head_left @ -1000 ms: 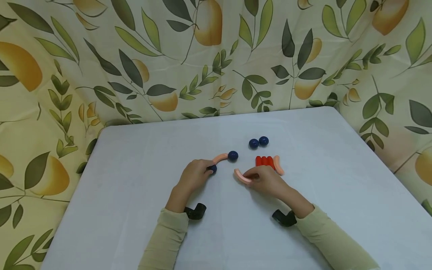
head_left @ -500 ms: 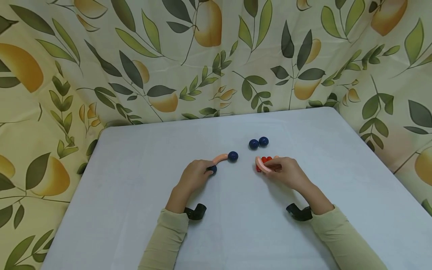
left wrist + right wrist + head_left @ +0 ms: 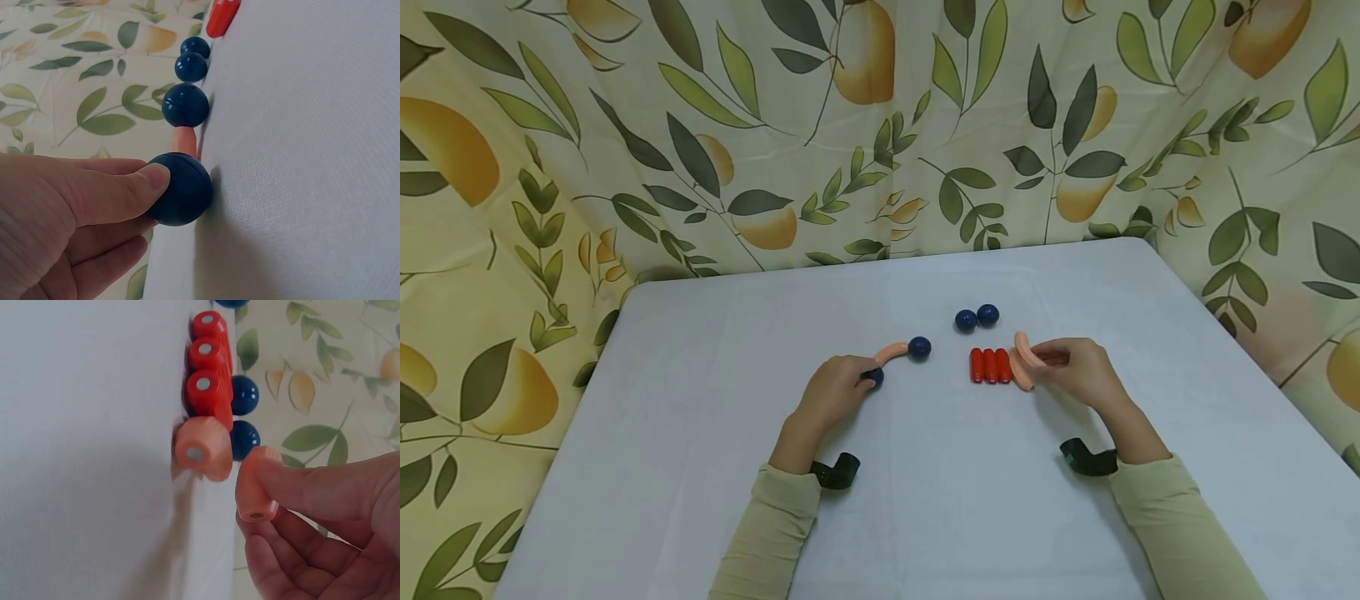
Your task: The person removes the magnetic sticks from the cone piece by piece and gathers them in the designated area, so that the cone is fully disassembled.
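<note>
My left hand (image 3: 831, 390) pinches a dark blue ball (image 3: 186, 197) between thumb and fingers, low at the white tabletop. A curved peach magnetic rod (image 3: 891, 352) runs from that ball to a second blue ball (image 3: 919, 348). Over on the right, my right hand (image 3: 1081, 371) pinches another curved peach rod (image 3: 253, 490) by thumb and fingertips; a grey magnet shows in its end. The held rod overlaps a third peach rod (image 3: 1020, 377) in the head view, while the right wrist view shows a gap between them. That third rod lies alongside three red rods (image 3: 990, 367).
Two more blue balls (image 3: 977, 317) sit side by side behind the red rods. A white cloth covers the table (image 3: 700, 375). Fruit-and-leaf patterned fabric (image 3: 842, 167) hangs behind and at both sides. Black cameras are strapped at both wrists.
My right hand has carried its peach rod rightward, past the red rods to the lying peach rod, and the rod has turned more upright in view. The left hand has stayed in place.
</note>
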Demonstrator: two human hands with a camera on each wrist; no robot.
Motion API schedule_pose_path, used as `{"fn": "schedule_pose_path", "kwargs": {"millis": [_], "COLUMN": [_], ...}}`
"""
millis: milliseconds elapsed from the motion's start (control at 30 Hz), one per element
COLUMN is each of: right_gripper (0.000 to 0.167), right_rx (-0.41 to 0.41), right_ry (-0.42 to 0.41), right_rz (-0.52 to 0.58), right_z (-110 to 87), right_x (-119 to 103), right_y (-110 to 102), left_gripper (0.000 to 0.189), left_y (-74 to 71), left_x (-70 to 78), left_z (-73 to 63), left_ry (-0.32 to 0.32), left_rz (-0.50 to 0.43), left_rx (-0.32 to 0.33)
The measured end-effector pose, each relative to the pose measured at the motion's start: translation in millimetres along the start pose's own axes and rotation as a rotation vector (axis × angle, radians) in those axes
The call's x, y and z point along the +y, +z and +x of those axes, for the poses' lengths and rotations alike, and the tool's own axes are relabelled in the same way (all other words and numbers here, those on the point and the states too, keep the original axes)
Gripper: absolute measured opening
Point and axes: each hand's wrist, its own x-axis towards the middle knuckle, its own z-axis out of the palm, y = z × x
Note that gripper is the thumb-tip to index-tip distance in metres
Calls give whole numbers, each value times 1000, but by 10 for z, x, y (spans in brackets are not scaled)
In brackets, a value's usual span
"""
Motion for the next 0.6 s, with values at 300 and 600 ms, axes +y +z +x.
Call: {"fn": "schedule_pose_path", "kwargs": {"millis": [300,600], "right_gripper": [35,36], "right_rx": [-60,-109], "right_ry": [69,97], "right_rz": [-31,-41], "right_z": [41,45], "right_x": [129,160], "right_y": [-36,-42], "left_gripper": [29,27], "left_y": [-6,-9], "left_x": [4,-8], "left_z": [1,7], "left_ry": [0,37], "left_rz": [2,38], "left_rx": [-5,8]}}
